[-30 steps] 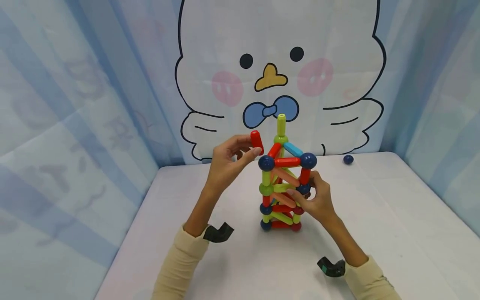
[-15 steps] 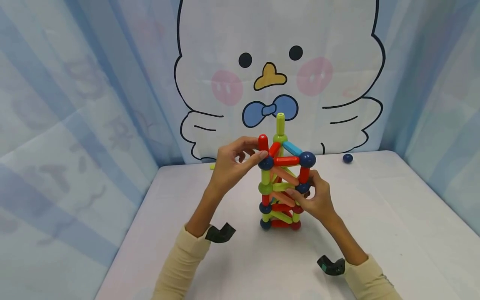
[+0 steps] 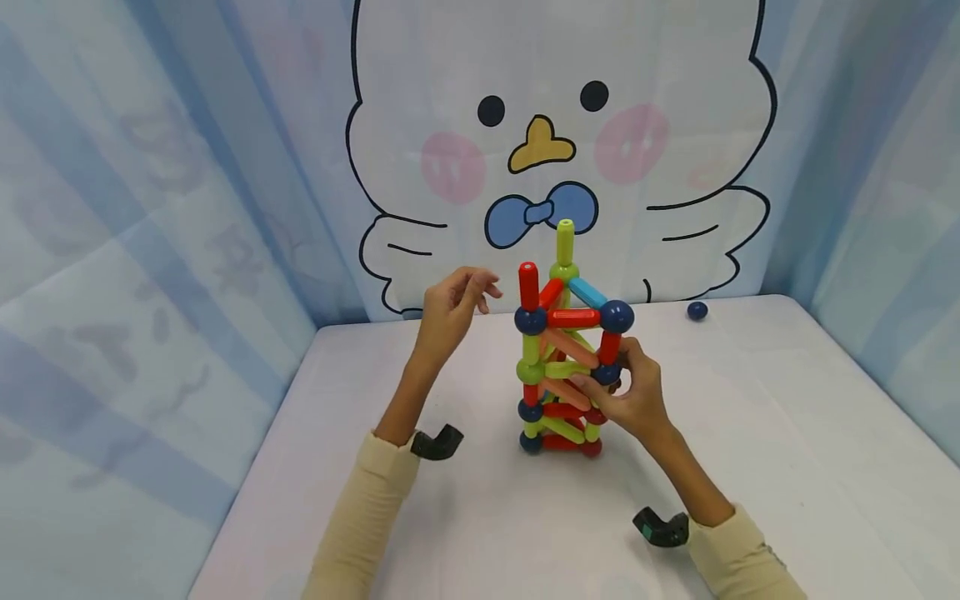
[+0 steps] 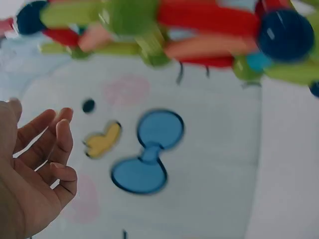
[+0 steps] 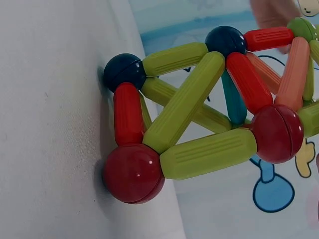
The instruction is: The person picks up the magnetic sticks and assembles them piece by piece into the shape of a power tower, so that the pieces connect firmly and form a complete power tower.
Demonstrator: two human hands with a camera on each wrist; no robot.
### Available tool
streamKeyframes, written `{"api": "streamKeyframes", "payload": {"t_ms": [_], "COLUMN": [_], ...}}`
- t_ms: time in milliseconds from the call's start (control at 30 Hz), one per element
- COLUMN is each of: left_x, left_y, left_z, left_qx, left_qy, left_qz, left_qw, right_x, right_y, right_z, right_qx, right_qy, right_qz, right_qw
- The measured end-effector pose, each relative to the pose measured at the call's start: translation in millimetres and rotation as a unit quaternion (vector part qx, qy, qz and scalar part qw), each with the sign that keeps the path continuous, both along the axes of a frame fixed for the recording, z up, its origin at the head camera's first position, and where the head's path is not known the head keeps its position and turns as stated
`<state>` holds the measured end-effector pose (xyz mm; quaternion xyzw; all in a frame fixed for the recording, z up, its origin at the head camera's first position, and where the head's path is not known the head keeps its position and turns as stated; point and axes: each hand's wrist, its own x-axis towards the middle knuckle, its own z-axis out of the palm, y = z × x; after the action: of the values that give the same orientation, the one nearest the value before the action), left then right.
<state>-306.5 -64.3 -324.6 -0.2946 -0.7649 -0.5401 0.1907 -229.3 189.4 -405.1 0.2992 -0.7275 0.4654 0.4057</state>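
Note:
A tower of magnetic rods and balls (image 3: 573, 319) stands upright on the table. At its top left corner a red rod (image 3: 528, 286) points up from a dark blue ball (image 3: 530, 321); a green rod (image 3: 565, 243) rises from the back corner. Left of the tower and apart from it is my left hand (image 3: 446, 312), fingers loosely bent and holding nothing, as the left wrist view also shows. My right hand (image 3: 637, 396) grips the tower's right side around mid-height, thumb in front, other fingertips partly hidden. The right wrist view shows the tower's lower balls and rods (image 5: 187, 102).
A loose dark blue ball (image 3: 697, 311) lies near the table's back right edge. Behind the white table (image 3: 480, 525) hangs a curtain (image 3: 675, 250) with a cartoon bird. Black wrist cameras (image 3: 437, 442) sit at both cuffs.
My left hand brought the red rod right onto the top left blue ball, let it go and drew back left. The rod now stands there unaided. My right hand keeps its grip.

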Motion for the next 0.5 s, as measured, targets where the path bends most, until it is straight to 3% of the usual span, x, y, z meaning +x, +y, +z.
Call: {"api": "streamKeyframes", "payload": {"t_ms": [100,200,300,400,500], "left_x": [-39.8,-70.2,-88.6,-96.8,-97.4], "left_y": [-16.3,-33.2,-44.3,-51.3,-53.4], "left_z": [-34.5,-73.9,-106.1,-124.2,-130.8], "left_qx": [-0.039,-0.094,-0.165,-0.268,-0.356], "left_qy": [-0.056,-0.111,-0.15,-0.199,-0.256], "left_qz": [0.087,0.159,0.199,0.208,0.189], "left_qw": [0.9938,0.9765,0.9542,0.9193,0.8785], "right_x": [-2.7,-8.0,-9.7,-8.0,-6.1], "right_y": [-2.9,-3.6,-5.6,-9.6,-11.8], "right_z": [0.3,-7.6,-13.7,-15.4,-16.3], "right_qx": [-0.007,-0.014,-0.022,-0.028,-0.029], "right_qy": [0.024,0.039,0.052,0.065,0.076], "right_qz": [-0.003,-0.012,-0.022,-0.025,-0.025], "right_qw": [0.9997,0.9991,0.9982,0.9972,0.9964]}}
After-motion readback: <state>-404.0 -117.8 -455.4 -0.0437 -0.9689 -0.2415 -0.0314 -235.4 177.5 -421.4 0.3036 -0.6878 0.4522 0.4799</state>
